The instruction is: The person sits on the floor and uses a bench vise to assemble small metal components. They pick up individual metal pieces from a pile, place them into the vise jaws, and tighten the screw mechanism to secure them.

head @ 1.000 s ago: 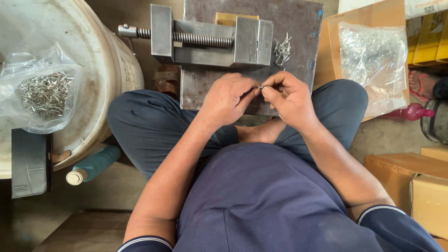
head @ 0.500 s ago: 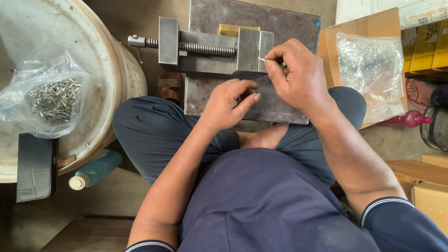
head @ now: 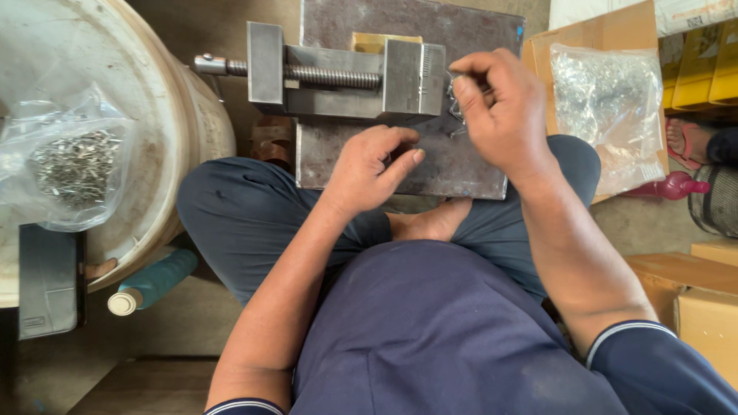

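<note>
Right hand: the right hand (head: pixel 503 115) hangs over the far right part of the dark, scuffed steel plate (head: pixel 469 173), fingers curled and thumb pinched to forefinger on small thin wire pieces (head: pixel 453 104); the pinch is closed on at least one, though how many it holds I cannot tell.
Wire pieces: a little cluster lies directly under the fingertips, on the plate, just beside the end of the grey metal machine vise (head: pixel 346 73).
Left hand: the left hand (head: pixel 373 165) rests nearer the body than the pinch, on the plate's front part, fingers loosely bent; whether anything sits inside them cannot be told.
Vise: to the left of the pinch, its threaded screw pointing further left.
Beyond the pinch, right: a clear plastic bag of shiny metal parts (head: pixel 600 100) on a brown cardboard box (head: pixel 542 54).
Far left: a second clear bag of small metal parts (head: pixel 73 165) on a white round drum (head: pixel 154 100).
</note>
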